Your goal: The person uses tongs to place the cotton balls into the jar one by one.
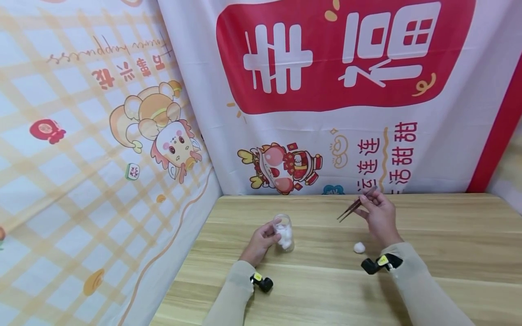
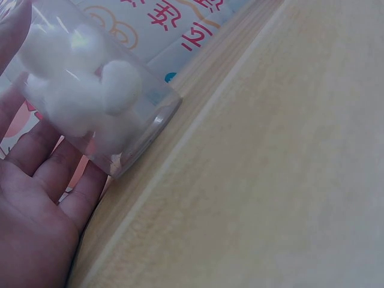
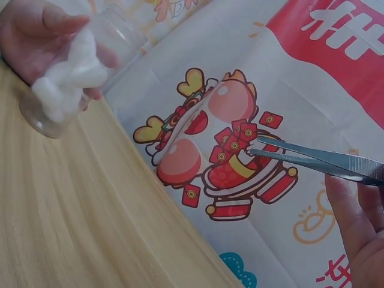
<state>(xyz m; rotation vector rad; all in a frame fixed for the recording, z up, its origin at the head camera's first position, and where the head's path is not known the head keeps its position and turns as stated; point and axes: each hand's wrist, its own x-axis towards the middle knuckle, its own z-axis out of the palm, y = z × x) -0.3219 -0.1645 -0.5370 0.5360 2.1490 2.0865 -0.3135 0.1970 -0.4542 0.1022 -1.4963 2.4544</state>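
Observation:
My left hand point(image 1: 261, 242) grips a clear jar point(image 1: 290, 246) around its side, thumb on one side and fingers on the other. Several white cotton balls point(image 2: 84, 96) fill part of the jar; its mouth is uncovered. In the head view my right hand point(image 1: 380, 218) holds metal tweezers point(image 1: 351, 209) above the table, to the right of the jar. The tweezers' tips point left, slightly apart, with nothing between them, as the right wrist view also shows. A single cotton ball point(image 1: 359, 247) lies on the table below the right hand.
The wooden table point(image 1: 318, 290) meets a printed cloth wall point(image 1: 204, 90) at its far edge. Another patterned cloth point(image 1: 81, 181) hangs along the left side. A small black camera is strapped to each wrist.

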